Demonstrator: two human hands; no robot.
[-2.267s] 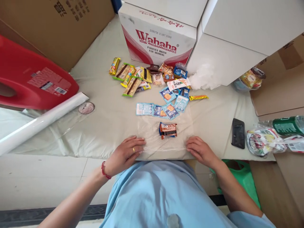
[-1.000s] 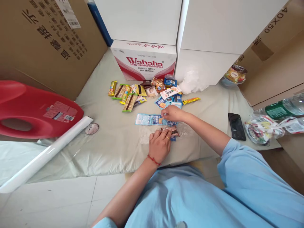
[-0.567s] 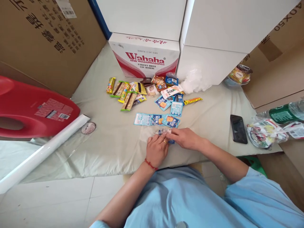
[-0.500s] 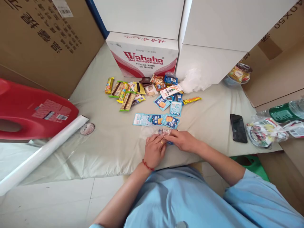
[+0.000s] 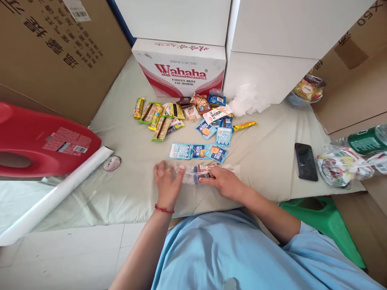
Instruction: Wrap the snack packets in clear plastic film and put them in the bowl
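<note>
At 6 o'clock of the sachets (image 5: 198,152), the film-wrapped snack bar (image 5: 202,172), likely light and slippery, is pinched mid-body by the right hand (image 5: 225,184); left hand (image 5: 166,183) lies open.

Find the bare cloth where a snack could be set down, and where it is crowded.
Bare cloth lies between the snack pile and the phone, and between the white roll and the left hand. It is crowded in front of the Wahaha box.

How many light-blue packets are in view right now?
5. Three packets lie in a row beyond the wrapped snack; two sit behind them at the edge of the pile. More may be hidden in it.
</note>
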